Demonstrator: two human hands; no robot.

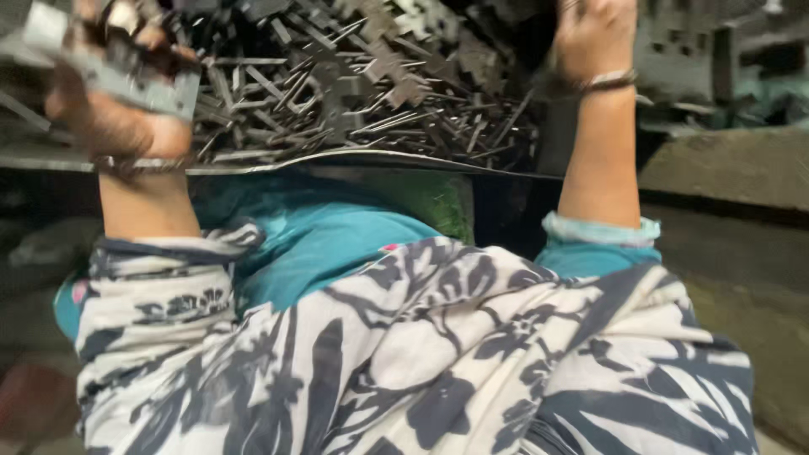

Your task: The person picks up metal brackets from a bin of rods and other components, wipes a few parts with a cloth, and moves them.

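My left hand [109, 93] is raised at the upper left, its fingers closed around a flat grey metal strip [126, 77] that juts out on both sides of the fist. My right hand [594, 38] reaches up at the top right, into the far edge of a heap of dark stamped metal pieces [371, 84]; its fingers are cut off by the frame's top, so its grip is hidden. Both wrists wear thin bangles. The heap lies on a thin metal sheet [354, 160] in front of me.
A teal garment and a white cloth with a dark floral print [404, 337] cover my lap and arms below the sheet. A blurred dark machine part [683, 59] stands at the upper right, a worn slab [725, 168] under it.
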